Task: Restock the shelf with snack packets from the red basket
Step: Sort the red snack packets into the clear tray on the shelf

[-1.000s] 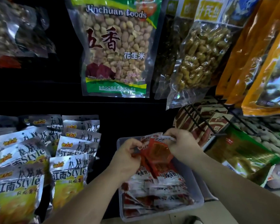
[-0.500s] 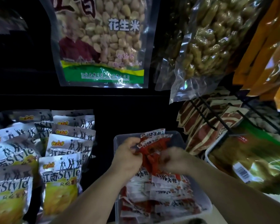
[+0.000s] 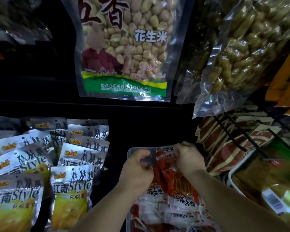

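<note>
The left hand (image 3: 137, 166) and right hand (image 3: 188, 158) pinch flat red snack packets (image 3: 167, 168) between them, over the well-filled clear plastic tray (image 3: 130, 151); restocking seems nearly done.

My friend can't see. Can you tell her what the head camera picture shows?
A left hand and a right hand hold red snack packets at a clear tray holding more of them. Silver-and-yellow packets stand to the left, and a big peanut bag hangs above.

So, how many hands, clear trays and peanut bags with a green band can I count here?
Hands: 2, left hand and right hand
Clear tray: 1
Peanut bag with green band: 1
Total: 4
</note>
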{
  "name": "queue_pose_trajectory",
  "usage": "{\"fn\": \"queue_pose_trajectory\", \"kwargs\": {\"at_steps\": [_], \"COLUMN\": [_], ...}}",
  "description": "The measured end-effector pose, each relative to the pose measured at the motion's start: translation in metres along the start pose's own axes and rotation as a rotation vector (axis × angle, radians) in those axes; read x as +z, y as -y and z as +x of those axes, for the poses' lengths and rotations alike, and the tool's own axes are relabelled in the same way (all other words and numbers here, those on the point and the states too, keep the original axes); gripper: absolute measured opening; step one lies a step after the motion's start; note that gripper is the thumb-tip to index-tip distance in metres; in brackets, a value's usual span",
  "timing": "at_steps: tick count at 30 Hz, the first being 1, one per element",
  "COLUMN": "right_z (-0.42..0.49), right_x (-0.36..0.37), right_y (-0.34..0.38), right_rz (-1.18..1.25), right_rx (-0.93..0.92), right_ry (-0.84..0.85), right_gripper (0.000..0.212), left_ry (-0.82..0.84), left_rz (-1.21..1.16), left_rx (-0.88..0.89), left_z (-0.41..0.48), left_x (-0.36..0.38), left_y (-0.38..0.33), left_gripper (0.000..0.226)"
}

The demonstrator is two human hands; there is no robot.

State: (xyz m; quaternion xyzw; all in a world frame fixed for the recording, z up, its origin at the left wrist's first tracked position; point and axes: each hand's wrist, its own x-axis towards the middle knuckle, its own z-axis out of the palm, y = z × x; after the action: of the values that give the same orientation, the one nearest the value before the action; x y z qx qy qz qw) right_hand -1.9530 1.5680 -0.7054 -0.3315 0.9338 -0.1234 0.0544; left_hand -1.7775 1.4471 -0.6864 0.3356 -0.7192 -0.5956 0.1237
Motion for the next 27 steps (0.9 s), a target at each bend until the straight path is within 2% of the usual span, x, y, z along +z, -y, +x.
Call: {"fn": "queue_pose_trajectory", "kwargs": {"at_steps": [4,6,7,10,13,16,18,21,24,25,27], "right_z": [-0.001,-0.004,-0.006,-0.017,-0.034,-0.062,-0.082,-0.111,-0.144,-0.154,-0.168], "right_x": [-0.015,-0.024,-0.030,-0.053,-0.087,-0.119,-0.135,-0.155,-0.162,-0.161,-0.157], "right_y": [0.004,0.006,0.009,0.021,0.036,0.054,0.062,0.064,0.067,0.070,0.073], "right_rz": [-0.033,-0.050,-0.061,-0.063,0.169,0.461,0.624,0.930,1.097,1.128,1.175], "right_rx": [-0.060,-0.085,-0.090,-0.154,-0.217,-0.196,-0.124,0.079,0.213,0.234,0.268], "right_ry": [-0.053,-0.080,-0.114,-0.187,0.006,0.158,0.131,0.113,0.278,0.278,0.159], "right_gripper": [0.056,0.065,0.062,0.035,0.040,0.043,0.033,0.015,0.023,0.026,0.031], "left_ry": [0.010,0.007,0.003,0.003,0.057,0.164,0.259,0.376,0.417,0.418,0.453], "left_rz": [-0.005,-0.013,-0.014,-0.030,-0.006,-0.060,-0.143,-0.195,-0.260,-0.283,-0.308], "left_rx": [0.000,0.002,0.003,0.033,0.127,0.123,0.091,0.107,0.139,0.153,0.171], "left_z": [-0.004,-0.006,-0.007,-0.013,-0.024,-0.038,-0.048,-0.061,-0.075,-0.080,-0.089], "left_x": [-0.003,-0.005,-0.006,-0.012,-0.018,-0.027,-0.036,-0.046,-0.051,-0.052,-0.053], "left_y": [-0.007,-0.012,-0.015,-0.027,-0.039,-0.050,-0.057,-0.069,-0.084,-0.088,-0.094], "left_gripper": [0.045,0.044,0.040,0.031,0.028,0.032,0.037,0.041,0.042,0.043,0.048]}}
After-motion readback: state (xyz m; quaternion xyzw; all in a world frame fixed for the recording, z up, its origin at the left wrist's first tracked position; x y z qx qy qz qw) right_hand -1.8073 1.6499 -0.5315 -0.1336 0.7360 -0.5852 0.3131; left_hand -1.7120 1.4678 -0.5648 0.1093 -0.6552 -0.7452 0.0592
